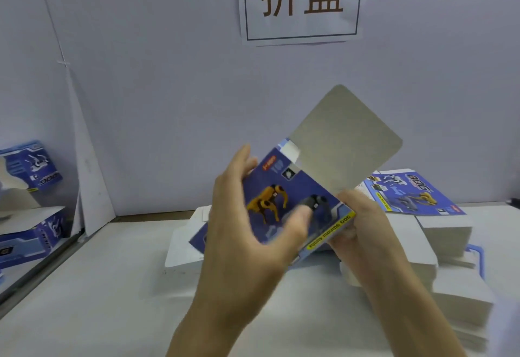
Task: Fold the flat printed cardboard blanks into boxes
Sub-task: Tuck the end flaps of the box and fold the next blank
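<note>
From the head camera, the half-formed box is held above the table, its long axis slanting up to the right. The left hand grips its near face, thumb on the print. The right hand clasps the lower right edge, nearer the raised grey flap, likely next to fold.

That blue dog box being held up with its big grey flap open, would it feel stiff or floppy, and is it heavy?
Probably light: the box is thin card, open at the end, held aloft between the left hand and right hand. Fairly stiff, I'd guess, since its grey flap stands up flat without drooping. It would likely crush if squeezed hard.
</note>
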